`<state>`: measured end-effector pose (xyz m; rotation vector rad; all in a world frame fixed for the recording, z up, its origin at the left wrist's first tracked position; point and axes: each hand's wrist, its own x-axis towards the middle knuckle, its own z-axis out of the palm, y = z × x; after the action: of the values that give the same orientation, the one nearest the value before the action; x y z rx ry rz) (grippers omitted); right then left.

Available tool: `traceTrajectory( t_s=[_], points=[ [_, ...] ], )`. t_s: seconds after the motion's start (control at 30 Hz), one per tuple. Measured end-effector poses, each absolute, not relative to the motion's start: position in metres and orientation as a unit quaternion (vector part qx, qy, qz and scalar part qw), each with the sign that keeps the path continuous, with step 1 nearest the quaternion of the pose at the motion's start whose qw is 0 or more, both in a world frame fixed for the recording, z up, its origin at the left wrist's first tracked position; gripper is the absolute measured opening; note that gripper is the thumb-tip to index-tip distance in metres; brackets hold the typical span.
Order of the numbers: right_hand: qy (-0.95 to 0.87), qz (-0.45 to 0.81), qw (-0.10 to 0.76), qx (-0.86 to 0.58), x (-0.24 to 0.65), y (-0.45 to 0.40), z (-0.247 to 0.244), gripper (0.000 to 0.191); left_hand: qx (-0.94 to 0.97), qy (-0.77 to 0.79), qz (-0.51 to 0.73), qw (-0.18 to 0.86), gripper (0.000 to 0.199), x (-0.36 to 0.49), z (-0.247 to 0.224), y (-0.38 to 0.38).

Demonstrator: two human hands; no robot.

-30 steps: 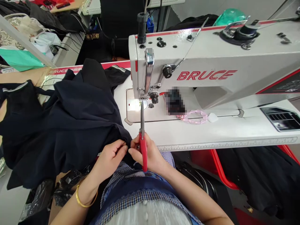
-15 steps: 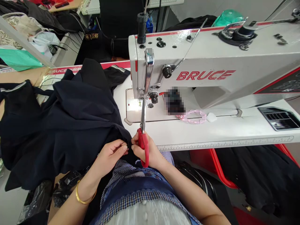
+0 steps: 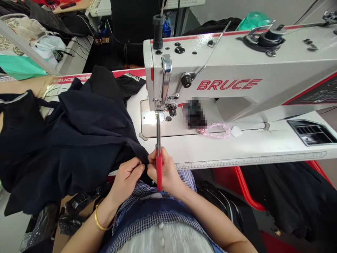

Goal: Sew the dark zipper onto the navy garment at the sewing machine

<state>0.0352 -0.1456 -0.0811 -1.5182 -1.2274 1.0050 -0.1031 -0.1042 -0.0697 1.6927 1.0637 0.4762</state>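
A dark navy garment (image 3: 86,130) with white-striped edging is spread over the left part of the machine table and hangs toward my lap. My left hand (image 3: 125,179) is closed, pinching the garment's near edge between thumb and fingers. Just beside it, my right hand (image 3: 170,175) grips red-handled scissors (image 3: 159,170), and its thumb and forefinger also pinch the dark cloth. The scissor blades point away from me, toward the needle area, and look closed. What lies between the fingertips is too small to make out.
The white sewing machine (image 3: 226,70) stands beyond my hands, its needle plate (image 3: 149,119) lit. A pink bead bracelet (image 3: 217,130) lies on the table under its arm. A ruler strip (image 3: 250,160) lines the front edge. At right, a red-rimmed bin (image 3: 244,188) has dark cloth over it.
The scissors have turned in my right hand, so the handles now show edge-on. My left hand and wrist have shifted slightly to the right, still on the garment.
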Motion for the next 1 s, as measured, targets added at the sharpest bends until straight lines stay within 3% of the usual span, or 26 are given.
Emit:
traceTrajectory(
  t_s=[0.1, 0.3, 0.5, 0.6, 0.83, 1.0],
  points=[
    [-0.497, 0.405, 0.446, -0.624, 0.037, -0.145, -0.084, 0.016, 0.683, 0.464, 0.212, 0.522, 0.03, -0.103, -0.072, -0.106],
    [-0.54, 0.365, 0.402, -0.643, 0.04, -0.146, -0.077, 0.019, 0.757, 0.459, 0.158, 0.438, 0.027, -0.099, -0.066, -0.106],
    [-0.421, 0.473, 0.521, -0.572, 0.055, -0.134, -0.076, 0.016, 0.68, 0.46, 0.22, 0.527, 0.023, -0.11, -0.063, -0.104],
    [-0.388, 0.491, 0.532, -0.57, 0.06, -0.131, -0.079, 0.02, 0.677, 0.474, 0.183, 0.533, 0.022, -0.115, -0.061, -0.1],
    [-0.389, 0.539, 0.526, -0.531, 0.053, -0.137, -0.078, 0.019, 0.7, 0.499, 0.203, 0.469, 0.024, -0.106, -0.056, -0.1],
    [-0.361, 0.588, 0.511, -0.513, 0.051, -0.137, -0.076, 0.019, 0.778, 0.493, 0.184, 0.344, 0.015, -0.096, -0.055, -0.104]
  ],
)
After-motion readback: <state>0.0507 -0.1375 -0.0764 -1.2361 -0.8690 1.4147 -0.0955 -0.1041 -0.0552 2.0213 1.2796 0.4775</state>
